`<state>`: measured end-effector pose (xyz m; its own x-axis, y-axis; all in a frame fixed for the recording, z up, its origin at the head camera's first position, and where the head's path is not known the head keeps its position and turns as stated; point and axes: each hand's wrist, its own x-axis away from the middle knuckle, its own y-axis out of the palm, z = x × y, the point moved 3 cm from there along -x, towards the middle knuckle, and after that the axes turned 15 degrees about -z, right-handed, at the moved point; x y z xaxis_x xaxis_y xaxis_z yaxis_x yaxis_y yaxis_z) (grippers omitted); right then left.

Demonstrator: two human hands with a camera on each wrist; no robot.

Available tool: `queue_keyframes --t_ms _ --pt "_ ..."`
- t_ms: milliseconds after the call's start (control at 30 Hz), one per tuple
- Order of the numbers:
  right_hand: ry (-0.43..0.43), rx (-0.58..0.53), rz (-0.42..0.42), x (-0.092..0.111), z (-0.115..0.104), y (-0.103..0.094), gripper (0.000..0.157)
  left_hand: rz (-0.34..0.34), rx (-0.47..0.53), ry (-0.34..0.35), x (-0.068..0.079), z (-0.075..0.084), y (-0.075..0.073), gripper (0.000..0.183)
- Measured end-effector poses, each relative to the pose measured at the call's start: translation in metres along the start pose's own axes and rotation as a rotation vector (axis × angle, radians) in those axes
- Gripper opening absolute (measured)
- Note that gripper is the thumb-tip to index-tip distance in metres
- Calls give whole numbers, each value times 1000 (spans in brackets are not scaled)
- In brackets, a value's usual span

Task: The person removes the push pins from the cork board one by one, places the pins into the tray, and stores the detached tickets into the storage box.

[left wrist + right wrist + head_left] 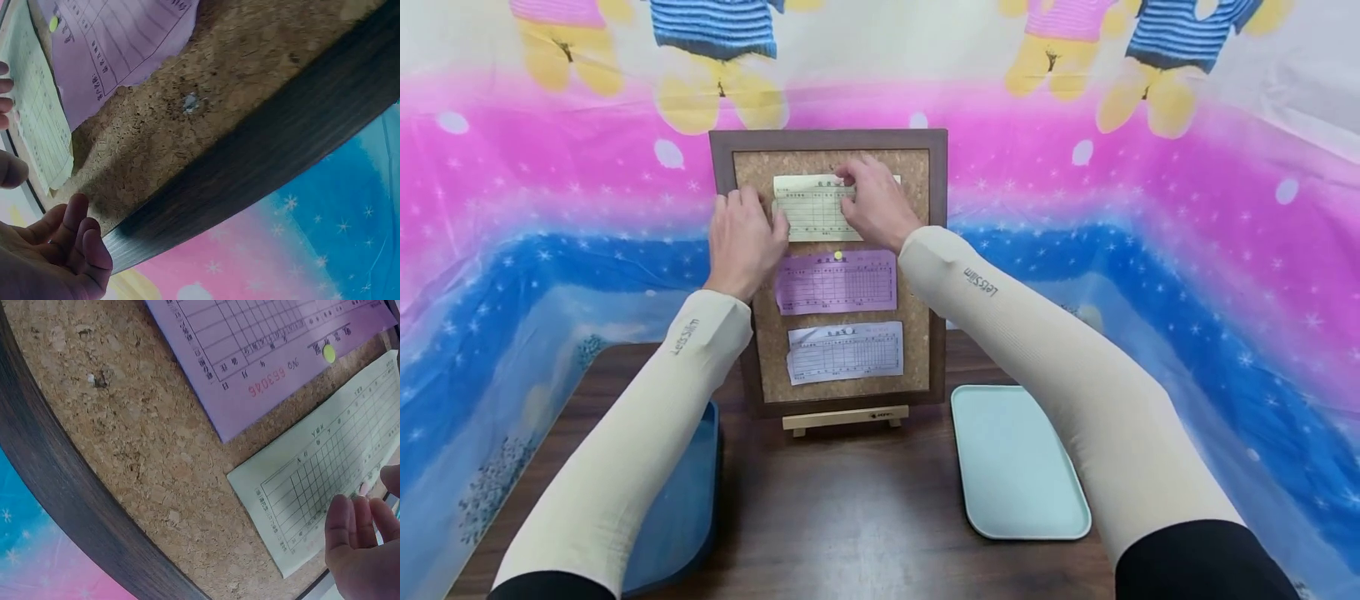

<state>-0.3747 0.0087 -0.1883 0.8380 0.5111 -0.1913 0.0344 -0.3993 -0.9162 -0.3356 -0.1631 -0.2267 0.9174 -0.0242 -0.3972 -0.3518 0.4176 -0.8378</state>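
A pale yellow form slip lies at the top of a framed cork board. My right hand is over its upper right part, thumb and index finger apart, beside a small pinkish pin. My left hand is at the slip's left edge, the thumb near the paper and the other fingers loosely bent by the frame. Below hangs a purple slip with a yellow-green pin at its top. A white slip is lowest.
The board leans on a small wooden easel on a dark wooden table. A blue tray is partly behind the left forearm. On the right sits a pale green tray. A patterned cloth hangs behind.
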Motion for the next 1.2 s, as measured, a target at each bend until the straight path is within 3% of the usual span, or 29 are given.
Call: queue_keyframes --t_ms 367,867,1200 --pt "0 -4 4 -12 -5 -4 32 -63 11 -65 -7 7 1 31" --pt "46 -35 70 -20 -5 -6 16 31 29 -35 -9 5 1 24" --pt "97 -30 87 -23 -6 -6 12 25 38 -38 -9 8 0 24"
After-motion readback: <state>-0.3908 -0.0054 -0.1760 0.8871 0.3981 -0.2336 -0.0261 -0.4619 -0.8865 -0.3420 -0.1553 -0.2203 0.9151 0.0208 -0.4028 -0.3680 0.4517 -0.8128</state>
